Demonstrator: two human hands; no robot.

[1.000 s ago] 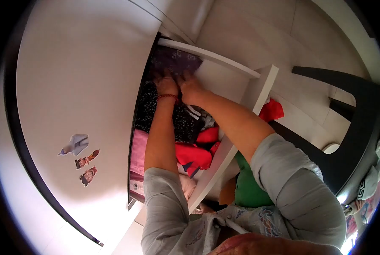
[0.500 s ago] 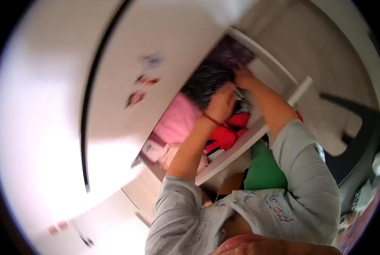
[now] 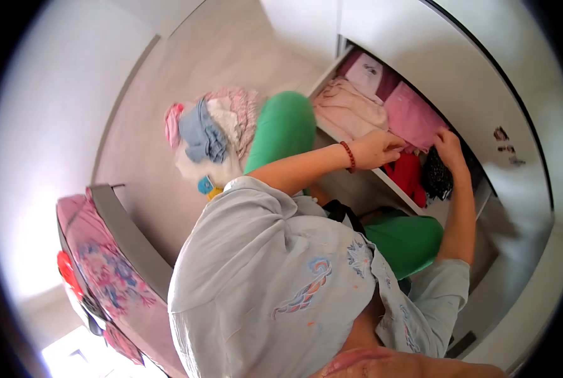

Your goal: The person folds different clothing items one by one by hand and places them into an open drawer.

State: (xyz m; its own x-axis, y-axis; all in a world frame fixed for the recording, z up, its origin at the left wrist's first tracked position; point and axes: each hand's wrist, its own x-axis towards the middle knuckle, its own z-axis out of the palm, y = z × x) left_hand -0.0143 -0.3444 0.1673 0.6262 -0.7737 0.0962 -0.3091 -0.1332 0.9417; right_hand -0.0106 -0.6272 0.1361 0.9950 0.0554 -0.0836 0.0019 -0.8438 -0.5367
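Observation:
A pink folded garment [image 3: 413,116] lies in the open drawer [image 3: 402,194], against its back edge. My left hand [image 3: 381,150], with a red bead bracelet at the wrist, is closed at the garment's near edge, thumb and fingers together. My right hand [image 3: 448,148] pinches the same garment's right corner. Just below the two hands are a red garment [image 3: 408,176] and a black speckled garment [image 3: 437,176]. To the left, a peach garment [image 3: 350,108] and a white garment [image 3: 364,75] with a small dark print lie in the drawer.
A clothes pile [image 3: 234,116] with a blue garment [image 3: 202,133] on it lies on the floor to the left. My green-clad knee [image 3: 287,123] is between pile and drawer. A pink floral-covered piece [image 3: 114,264] stands at the far left. White cabinet fronts [image 3: 476,88] rise behind the drawer.
My view has swung round, bringing the floor pile into sight. Both hands have moved from the black garments to the pink garment and now grip its edges.

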